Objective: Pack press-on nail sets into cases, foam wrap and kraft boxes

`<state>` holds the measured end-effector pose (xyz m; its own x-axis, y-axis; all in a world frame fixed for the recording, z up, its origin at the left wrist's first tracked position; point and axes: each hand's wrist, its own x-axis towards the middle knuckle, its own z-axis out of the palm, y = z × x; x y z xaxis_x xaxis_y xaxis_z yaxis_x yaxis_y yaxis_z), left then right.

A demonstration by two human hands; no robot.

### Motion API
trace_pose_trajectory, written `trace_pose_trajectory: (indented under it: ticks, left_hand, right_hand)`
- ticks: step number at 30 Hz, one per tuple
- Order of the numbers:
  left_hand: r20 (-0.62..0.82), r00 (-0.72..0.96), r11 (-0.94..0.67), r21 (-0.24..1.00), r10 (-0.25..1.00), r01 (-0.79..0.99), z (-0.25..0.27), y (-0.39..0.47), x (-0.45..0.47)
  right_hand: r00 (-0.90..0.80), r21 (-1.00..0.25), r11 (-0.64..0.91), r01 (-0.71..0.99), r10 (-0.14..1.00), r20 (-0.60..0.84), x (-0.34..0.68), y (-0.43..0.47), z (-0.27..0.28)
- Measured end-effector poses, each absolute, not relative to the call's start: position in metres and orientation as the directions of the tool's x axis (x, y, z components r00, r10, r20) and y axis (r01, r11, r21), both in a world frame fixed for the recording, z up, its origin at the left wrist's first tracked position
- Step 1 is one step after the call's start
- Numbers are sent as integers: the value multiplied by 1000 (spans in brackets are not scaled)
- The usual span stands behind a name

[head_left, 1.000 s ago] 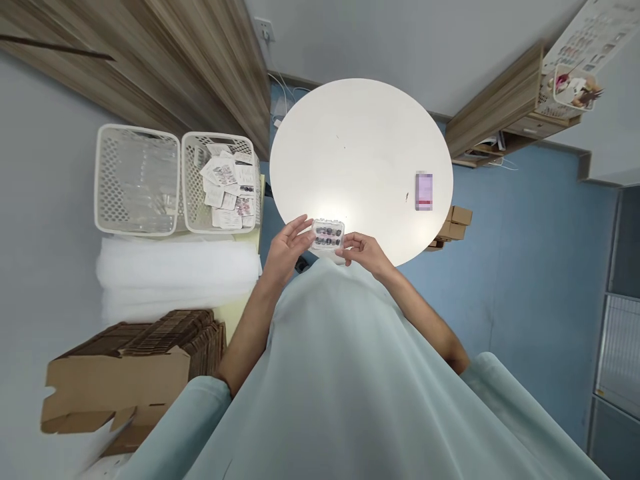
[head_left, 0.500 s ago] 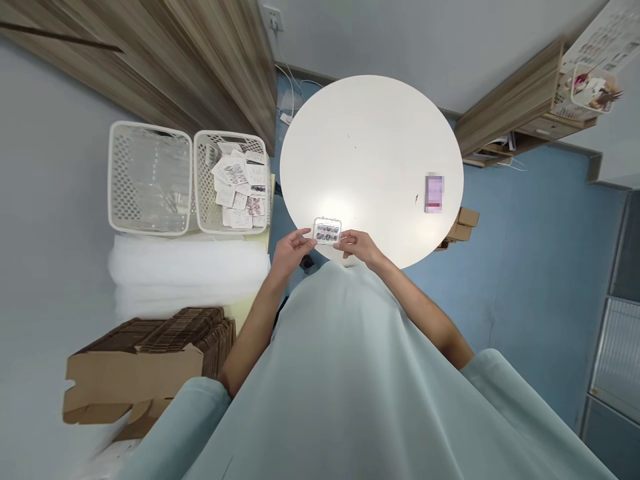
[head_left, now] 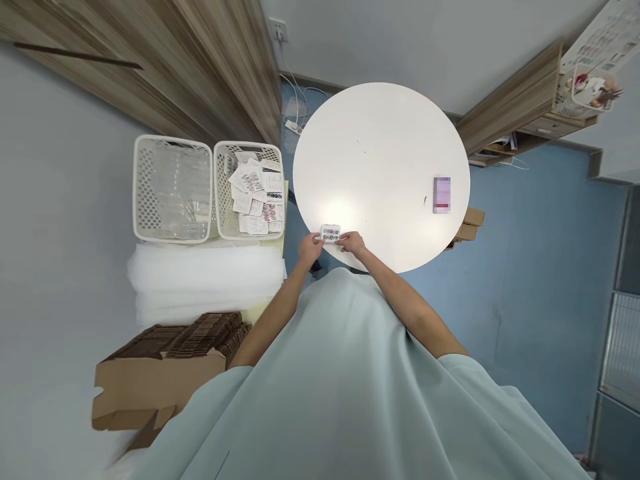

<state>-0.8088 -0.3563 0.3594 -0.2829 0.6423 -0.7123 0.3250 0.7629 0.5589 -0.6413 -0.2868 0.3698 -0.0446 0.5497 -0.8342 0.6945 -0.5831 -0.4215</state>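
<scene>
A small clear plastic case [head_left: 331,233] with rows of dark and pinkish pieces inside is at the near edge of the round white table [head_left: 385,147]. On its left side my left hand [head_left: 311,248] grips the edge between thumb and fingers. My right hand [head_left: 353,244] pinches the opposite side near the lower corner. What the pieces in the case are is too small to make out.
Left of the table stand a white basket [head_left: 137,193] of clear plastic cases and another basket [head_left: 220,213] of printed cards. Below them lie white wrap rolls [head_left: 205,270] and folded cardboard boxes [head_left: 160,373]. A blurred purple item [head_left: 442,195] rests on the table's right.
The view has shifted, so the table and baskets sit further right and slightly lower. My left fingers have closed in on the case, which now shows its pieces more clearly.
</scene>
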Motion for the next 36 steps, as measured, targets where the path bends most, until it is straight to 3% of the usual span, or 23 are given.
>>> trace_pose_trajectory:
  ticks: [4,9,16,21,24,29,36]
  left_hand:
    - [-729,-251,761,542,637,357,356,-356,-805]
    - [-722,-165,733,618,672,286,364,-369,-811]
    - [-590,-364,677,711,721,188,395,-443,-854]
    - [-415,-692,692,701,591,172,406,-520,-905]
    - [-363,-794,701,705,487,107,400,-548,-934]
    - [-385,-843,702,712,376,-12,380,-550,-967]
    - [-373,-866,823,564,332,73,367,-538,-979]
  right_hand:
    - [-1,-352,-528,773,553,-833,-646,-290,363]
    - [33,-290,-459,840,576,-817,-644,-293,374]
    - [-226,-426,-134,895,687,-691,-656,-307,422]
    - [-470,-543,97,834,642,-606,-704,-326,444]
    - [-568,-577,192,794,573,-590,-744,-339,448]
    - [-694,-620,333,710,479,-537,-798,-361,451]
    - [-694,-595,364,717,458,-556,-813,-380,462]
